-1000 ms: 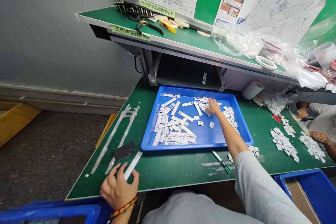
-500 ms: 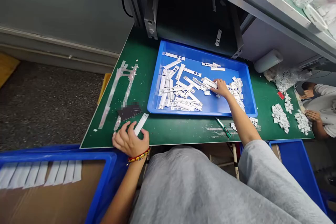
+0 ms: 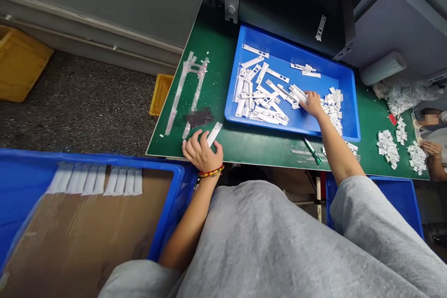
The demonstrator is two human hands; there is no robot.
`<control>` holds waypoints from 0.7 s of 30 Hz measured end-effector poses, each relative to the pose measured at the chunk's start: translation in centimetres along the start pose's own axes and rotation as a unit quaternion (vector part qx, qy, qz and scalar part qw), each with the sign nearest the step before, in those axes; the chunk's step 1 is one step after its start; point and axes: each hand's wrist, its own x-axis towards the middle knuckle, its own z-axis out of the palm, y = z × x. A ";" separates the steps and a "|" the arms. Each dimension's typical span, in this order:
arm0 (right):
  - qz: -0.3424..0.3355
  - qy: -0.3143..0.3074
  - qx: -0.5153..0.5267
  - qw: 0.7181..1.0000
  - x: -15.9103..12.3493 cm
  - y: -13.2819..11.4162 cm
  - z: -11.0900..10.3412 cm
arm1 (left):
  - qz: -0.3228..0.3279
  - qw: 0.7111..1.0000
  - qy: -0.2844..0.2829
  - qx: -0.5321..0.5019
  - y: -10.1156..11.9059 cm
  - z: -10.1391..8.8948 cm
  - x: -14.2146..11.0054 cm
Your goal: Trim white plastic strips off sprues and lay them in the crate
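My left hand [image 3: 204,153] rests at the table's front left edge, fingers curled around a flat white plastic strip [image 3: 214,133] whose far end sticks out between thumb and forefinger. Close to those fingertips lies a dark flat piece [image 3: 200,119]. Inside the blue tray [image 3: 303,123], my right hand [image 3: 313,104] has its fingers closed on a white slotted plastic strip [image 3: 297,93]; the fingertips are partly hidden. Loose white strips [image 3: 260,95] lie in a jumble to its left. Small white pieces [image 3: 333,104] are heaped to its right.
A green-handled cutter [image 3: 313,151] lies before the tray. At lower left, a blue bin holds cardboard [image 3: 115,223] with a row of white strips [image 3: 122,181]. A conveyor belt [image 3: 289,9] stands behind the tray. On the right, a co-worker's hand [image 3: 431,148] is beside white piles [image 3: 387,149].
The camera has turned left and down, so the scene sits further right and higher. Both hands keep nearly the same places relative to the table and tray.
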 end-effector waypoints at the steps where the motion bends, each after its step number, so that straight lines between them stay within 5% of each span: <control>1: 0.000 0.001 -0.001 1.000 0.0 -0.1 0.0 | -0.001 1.000 -0.002 -0.003 0.0 0.0 0.0; 21: -0.050 0.017 0.047 0.997 0.6 0.5 0.1 | -0.011 1.000 0.012 -0.005 0.3 0.1 0.4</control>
